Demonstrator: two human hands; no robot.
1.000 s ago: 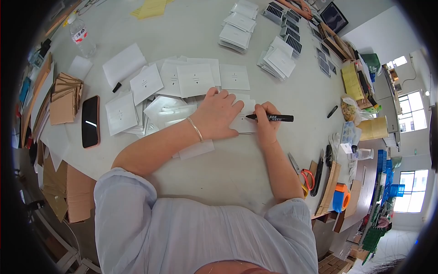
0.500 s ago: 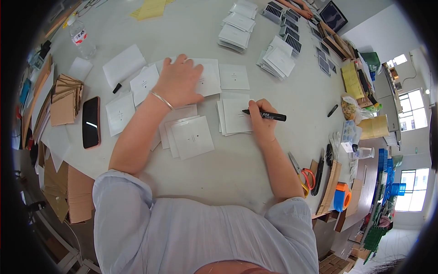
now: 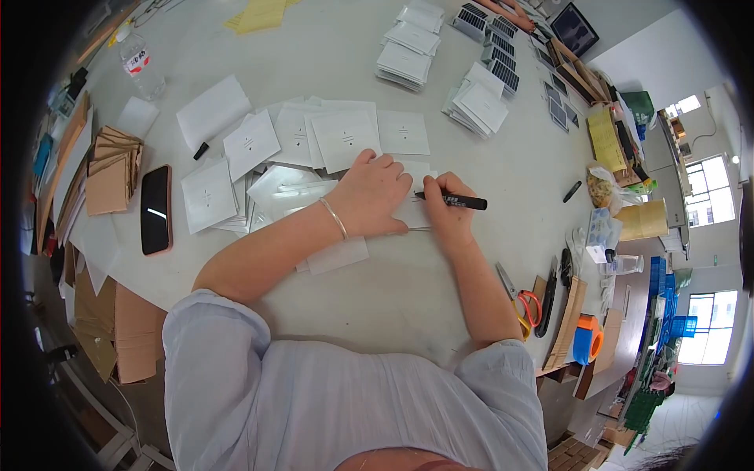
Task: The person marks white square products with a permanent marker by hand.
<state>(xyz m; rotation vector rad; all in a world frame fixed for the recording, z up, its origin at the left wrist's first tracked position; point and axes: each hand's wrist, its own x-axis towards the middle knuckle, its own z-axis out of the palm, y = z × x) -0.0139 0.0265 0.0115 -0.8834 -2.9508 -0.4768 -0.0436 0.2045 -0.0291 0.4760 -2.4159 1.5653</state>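
Note:
My right hand (image 3: pixel 449 216) is closed around a black marker pen (image 3: pixel 465 202). The pen's tip is at a small stack of white square packets (image 3: pixel 414 210) in front of me. Over the left part of that stack lies my left hand (image 3: pixel 372 193), thumb and fingers apart, partly hiding the packets. Left of it spreads a loose pile of white packets (image 3: pixel 345 135) with small dark printing. Glossy packets (image 3: pixel 287 191) lie beside my left forearm, and another packet (image 3: pixel 339 255) shows partly beneath my wrist.
A black pen cap (image 3: pixel 201 151), a phone (image 3: pixel 156 210) and brown cardboard pieces (image 3: pixel 110 184) lie to the left, with a bottle (image 3: pixel 140 67) behind. Scissors (image 3: pixel 528 302) and a tape dispenser (image 3: pixel 589 339) are at right. Stacked packets (image 3: pixel 404 59) stand farther back; another person's arm (image 3: pixel 514 14) shows beyond.
My left hand has come from the far packet pile to the small stack by my right hand, uncovering that pile. The right hand keeps the marker pen almost in place.

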